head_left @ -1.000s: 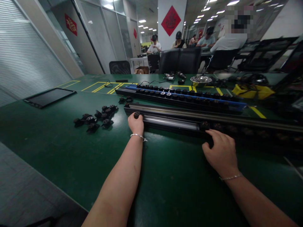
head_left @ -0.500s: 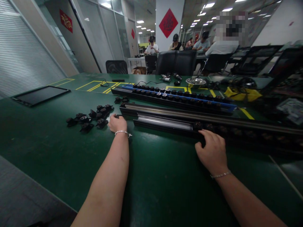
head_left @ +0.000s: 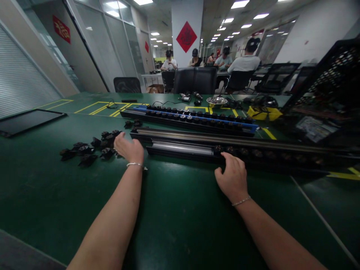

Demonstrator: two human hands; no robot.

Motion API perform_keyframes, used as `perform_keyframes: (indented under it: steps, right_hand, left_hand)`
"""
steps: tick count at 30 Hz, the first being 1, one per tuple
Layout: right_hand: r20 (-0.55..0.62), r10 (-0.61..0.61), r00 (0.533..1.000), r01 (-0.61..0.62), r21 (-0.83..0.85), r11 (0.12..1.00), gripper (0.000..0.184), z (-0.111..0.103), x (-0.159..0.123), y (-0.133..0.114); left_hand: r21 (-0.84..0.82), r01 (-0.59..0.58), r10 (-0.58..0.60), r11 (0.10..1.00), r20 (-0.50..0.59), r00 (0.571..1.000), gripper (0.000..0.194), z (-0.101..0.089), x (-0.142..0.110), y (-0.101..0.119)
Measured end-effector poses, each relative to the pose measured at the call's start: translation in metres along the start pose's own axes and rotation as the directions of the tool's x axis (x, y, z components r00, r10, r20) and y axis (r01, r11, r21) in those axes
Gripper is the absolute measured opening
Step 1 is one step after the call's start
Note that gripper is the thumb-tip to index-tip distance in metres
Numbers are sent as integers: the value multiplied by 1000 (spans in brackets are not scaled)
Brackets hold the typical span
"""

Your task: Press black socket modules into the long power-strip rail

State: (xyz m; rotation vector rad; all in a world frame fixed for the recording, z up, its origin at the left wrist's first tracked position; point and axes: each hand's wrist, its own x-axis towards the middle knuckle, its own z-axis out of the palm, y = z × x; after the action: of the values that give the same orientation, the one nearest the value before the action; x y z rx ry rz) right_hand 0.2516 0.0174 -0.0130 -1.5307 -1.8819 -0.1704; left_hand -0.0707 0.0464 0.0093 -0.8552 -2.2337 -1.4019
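My left hand (head_left: 129,149) is open, its thumb and fingers apart, at the right edge of a loose group of small black parts (head_left: 87,160). I see nothing in its grasp; the fingertips partly hide the nearest pieces. My right hand (head_left: 233,176) rests its fingertips against the near wall of a long black channel (head_left: 180,153), thumb standing off from the fingers. The channel's left stretch shows a bare silvery inside. From its middle rightward sits a row of black parts (head_left: 244,152) like the loose ones. Just behind it lies a second long black rail (head_left: 171,135).
Farther back is a black-and-blue rail (head_left: 222,123) filled with black parts. A metal bowl (head_left: 216,101), a yellow tray (head_left: 264,113) and cables stand behind it. A flat black panel (head_left: 30,120) lies at left. Several people sit at a table beyond the chairs.
My left hand has moved left from the channel's end with a black part, which it no longer holds, to the loose group. My right hand stays at the channel. The view has turned right.
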Motion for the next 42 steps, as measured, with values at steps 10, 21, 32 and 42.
perform_keyframes:
  steps: [10, 21, 32, 42]
  right_hand:
    - [-28, -34, 999, 33, -27, 999, 48, -2, -1, -8]
    - [0, -62, 998, 62, -8, 998, 50, 0, -2, -10]
    - [104, -104, 989, 103, 13, 995, 57, 6, -5, -10]
    - [135, -152, 979, 150, 29, 988, 60, 7, -3, -8]
  left_hand:
    - [-464, -629, 757, 623, 562, 335, 47, -20, -119, 81]
    - [-428, -722, 748, 544, 638, 185, 61, -24, -129, 86]
    - [-348, -790, 704, 505, 696, 143, 67, -29, -130, 94]
    - [-277, -798, 645, 535, 744, 175, 68, -27, -135, 103]
